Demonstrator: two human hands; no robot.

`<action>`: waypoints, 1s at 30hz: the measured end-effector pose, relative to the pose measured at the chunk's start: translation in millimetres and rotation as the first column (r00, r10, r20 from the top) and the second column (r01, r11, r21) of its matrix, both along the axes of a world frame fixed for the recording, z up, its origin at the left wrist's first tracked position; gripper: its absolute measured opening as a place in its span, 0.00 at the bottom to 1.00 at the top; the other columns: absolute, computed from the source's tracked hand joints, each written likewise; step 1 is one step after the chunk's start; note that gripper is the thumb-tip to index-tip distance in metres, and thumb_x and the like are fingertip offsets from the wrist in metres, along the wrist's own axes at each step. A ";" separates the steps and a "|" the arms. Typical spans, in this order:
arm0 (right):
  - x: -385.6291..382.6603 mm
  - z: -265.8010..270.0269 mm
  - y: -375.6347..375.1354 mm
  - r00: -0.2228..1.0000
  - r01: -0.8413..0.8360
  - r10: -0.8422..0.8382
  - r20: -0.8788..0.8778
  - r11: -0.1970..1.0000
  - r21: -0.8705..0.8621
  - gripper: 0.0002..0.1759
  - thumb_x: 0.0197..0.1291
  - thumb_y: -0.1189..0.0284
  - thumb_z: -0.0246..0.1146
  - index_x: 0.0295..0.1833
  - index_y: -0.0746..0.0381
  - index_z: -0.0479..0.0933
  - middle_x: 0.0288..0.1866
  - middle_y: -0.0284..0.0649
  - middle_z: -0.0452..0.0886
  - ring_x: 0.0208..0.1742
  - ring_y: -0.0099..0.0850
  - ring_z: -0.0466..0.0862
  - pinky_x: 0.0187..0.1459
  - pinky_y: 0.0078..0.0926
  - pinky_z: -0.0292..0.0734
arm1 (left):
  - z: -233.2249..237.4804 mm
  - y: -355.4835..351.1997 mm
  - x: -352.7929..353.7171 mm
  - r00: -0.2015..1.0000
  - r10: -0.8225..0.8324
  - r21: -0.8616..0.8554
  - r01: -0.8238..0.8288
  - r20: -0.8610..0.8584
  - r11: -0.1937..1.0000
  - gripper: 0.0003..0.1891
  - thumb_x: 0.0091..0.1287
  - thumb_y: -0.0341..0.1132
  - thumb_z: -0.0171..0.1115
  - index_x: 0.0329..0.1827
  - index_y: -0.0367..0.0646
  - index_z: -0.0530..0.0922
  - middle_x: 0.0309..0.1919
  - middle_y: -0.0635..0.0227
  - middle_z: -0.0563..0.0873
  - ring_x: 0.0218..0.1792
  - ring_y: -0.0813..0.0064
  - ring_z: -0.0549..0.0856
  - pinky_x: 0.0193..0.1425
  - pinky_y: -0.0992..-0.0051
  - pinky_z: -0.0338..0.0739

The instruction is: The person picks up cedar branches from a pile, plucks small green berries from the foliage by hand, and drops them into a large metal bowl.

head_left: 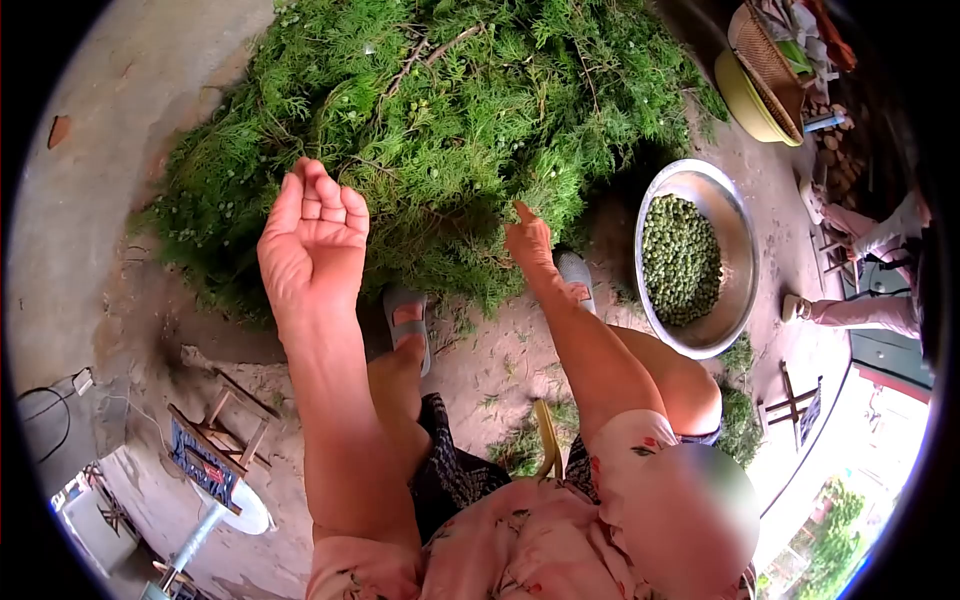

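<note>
My left hand is raised, palm up, in front of the pile of green conifer branches. Its fingers are half curled and the bare palm shows; nothing is visible in it. Lower down and to the right, my right hand reaches to the near edge of the pile, index finger stretched out and the other fingers bent. Whether that fingertip touches a sprig cannot be made out, and I see nothing held. Small pale berries dot the branches. Beside the right arm stands a metal basin with many green berries inside.
A yellow tub with a wicker basket sits at the upper right. Another person's legs show at the right edge. Small folding stools stand at the left and right. Loose sprigs lie on the floor near my feet.
</note>
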State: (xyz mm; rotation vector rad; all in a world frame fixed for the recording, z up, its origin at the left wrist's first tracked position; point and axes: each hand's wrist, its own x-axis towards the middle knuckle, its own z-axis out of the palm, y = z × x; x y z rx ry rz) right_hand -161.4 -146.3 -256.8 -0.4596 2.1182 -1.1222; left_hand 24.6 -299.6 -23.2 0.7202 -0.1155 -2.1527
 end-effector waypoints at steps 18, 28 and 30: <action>22.8 43.5 8.3 0.915 0.110 -0.228 -0.333 0.934 -0.340 0.06 0.54 0.75 0.59 0.37 0.65 0.77 0.35 0.47 0.79 0.35 0.42 0.79 0.40 0.30 0.73 | 1.1 7.8 -6.0 0.992 -0.127 -0.023 0.127 0.010 0.992 0.05 0.63 0.32 0.57 0.39 0.42 0.76 0.33 0.72 0.82 0.32 0.80 0.80 0.41 0.75 0.75; 61.4 24.9 35.0 0.787 -0.613 0.617 -0.015 0.784 0.100 0.19 0.49 0.72 0.62 0.49 0.62 0.73 0.32 0.54 0.78 0.30 0.50 0.79 0.29 0.38 0.75 | 4.5 8.4 -4.4 0.996 -0.068 0.027 0.067 0.055 0.997 0.07 0.65 0.31 0.54 0.41 0.39 0.75 0.33 0.71 0.82 0.30 0.80 0.80 0.42 0.74 0.74; 53.0 6.8 17.3 0.881 -0.392 0.393 -0.262 0.918 0.057 0.23 0.50 0.72 0.61 0.54 0.61 0.71 0.33 0.55 0.79 0.31 0.50 0.80 0.29 0.38 0.75 | 4.0 7.9 -3.6 0.996 -0.089 0.005 0.089 0.016 0.996 0.07 0.65 0.31 0.53 0.41 0.39 0.76 0.33 0.71 0.83 0.30 0.80 0.80 0.42 0.74 0.75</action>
